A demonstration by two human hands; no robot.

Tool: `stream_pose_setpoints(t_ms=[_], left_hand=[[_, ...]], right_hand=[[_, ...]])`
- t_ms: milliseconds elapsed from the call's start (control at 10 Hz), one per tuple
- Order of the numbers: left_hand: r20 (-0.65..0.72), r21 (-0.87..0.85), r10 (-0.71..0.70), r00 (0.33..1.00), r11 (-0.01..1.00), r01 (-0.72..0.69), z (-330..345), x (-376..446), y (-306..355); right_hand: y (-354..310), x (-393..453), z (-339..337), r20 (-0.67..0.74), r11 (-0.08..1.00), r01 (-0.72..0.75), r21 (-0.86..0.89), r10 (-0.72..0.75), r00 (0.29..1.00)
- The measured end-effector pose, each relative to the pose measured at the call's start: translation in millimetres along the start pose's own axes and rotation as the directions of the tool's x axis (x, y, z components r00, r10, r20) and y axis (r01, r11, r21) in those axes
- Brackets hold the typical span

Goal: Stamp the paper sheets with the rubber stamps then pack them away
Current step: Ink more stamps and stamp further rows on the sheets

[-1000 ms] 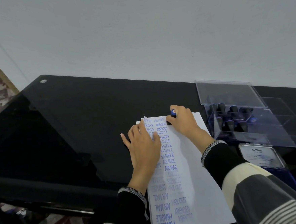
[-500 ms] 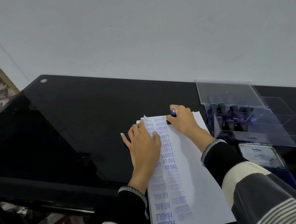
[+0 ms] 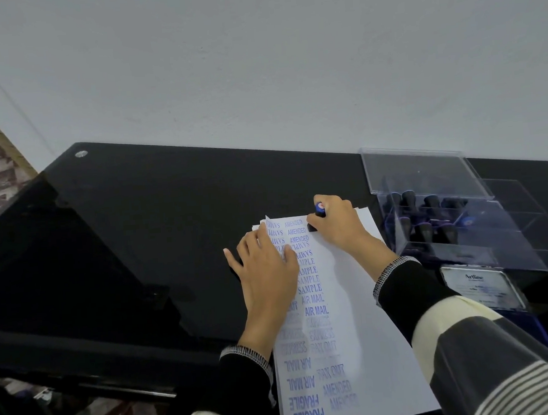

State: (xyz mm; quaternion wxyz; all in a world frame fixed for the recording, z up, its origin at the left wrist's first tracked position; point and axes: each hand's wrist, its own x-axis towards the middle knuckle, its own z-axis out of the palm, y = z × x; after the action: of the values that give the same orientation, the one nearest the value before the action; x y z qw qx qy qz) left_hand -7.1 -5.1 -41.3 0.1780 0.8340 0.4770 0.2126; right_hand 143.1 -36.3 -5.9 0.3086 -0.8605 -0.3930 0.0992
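A stack of white paper sheets (image 3: 354, 315) lies on the black glass table (image 3: 153, 222), its left half covered with blue stamped words. My left hand (image 3: 266, 272) rests flat on the sheets' left edge, fingers spread. My right hand (image 3: 338, 224) grips a black rubber stamp with a blue cap (image 3: 319, 212), its base pressed on the top of the sheet. A clear plastic case (image 3: 462, 226) to the right holds several more dark stamps, its lid raised.
A blue ink pad tin with a white label (image 3: 482, 288) lies in front of the case at the right. A white wall rises behind the table. Patterned floor shows past the table's left and front edges.
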Motion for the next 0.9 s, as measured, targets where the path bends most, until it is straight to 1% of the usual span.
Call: stream_pose_setpoints(t_ms=[100,200,300,400,500,600,700,800,900], left_hand=[[-0.005,0.007,0.004,1.0,1.0,-0.004,0.8,-0.4,0.5],[-0.011,0.009,0.011,1.0,1.0,-0.011,1.3,-0.6,0.1],[-0.009,0.019,0.013,1.0,1.0,-0.012,0.8,-0.6,-0.5],[-0.008,0.018,0.017,1.0,1.0,-0.017,0.6,-0.3,-0.6],[-0.008,0.022,0.02,1.0,1.0,-0.02,0.8,-0.2,-0.9],[-0.003,0.018,0.014,1.0,1.0,-0.014,0.5,-0.1,-0.6],[-0.003,0.028,0.011,1.0,1.0,-0.011,0.8,0.0,0.4],[0.004,0.014,0.019,1.0,1.0,-0.019,-0.2,-1.6,0.6],[0.002,0.022,0.075,0.997,0.997,-0.075,-0.6,-1.5,0.9]], right_hand=[[1.5,1.0,-2.2,0.013,0.999,-0.027,0.04,0.027,1.0],[5.1,3.1,-5.5,0.003,0.983,-0.1,0.153,0.1,0.995],[8.9,3.3,-14.7,-0.012,0.92,-0.21,0.332,0.226,0.974],[10.1,1.0,-26.5,-0.024,0.807,-0.285,0.518,0.346,0.938],[8.6,-4.2,-36.9,-0.002,0.688,-0.3,0.661,0.401,0.916],[5.6,-10.3,-44.3,0.007,0.619,-0.292,0.729,0.42,0.907],[4.9,-17.9,-50.1,-0.007,0.599,-0.273,0.753,0.422,0.906],[8.3,-31.3,-55.4,-0.061,0.633,-0.227,0.741,0.4,0.915],[14.3,-48.0,-62.6,-0.112,0.666,-0.182,0.723,0.373,0.921]])
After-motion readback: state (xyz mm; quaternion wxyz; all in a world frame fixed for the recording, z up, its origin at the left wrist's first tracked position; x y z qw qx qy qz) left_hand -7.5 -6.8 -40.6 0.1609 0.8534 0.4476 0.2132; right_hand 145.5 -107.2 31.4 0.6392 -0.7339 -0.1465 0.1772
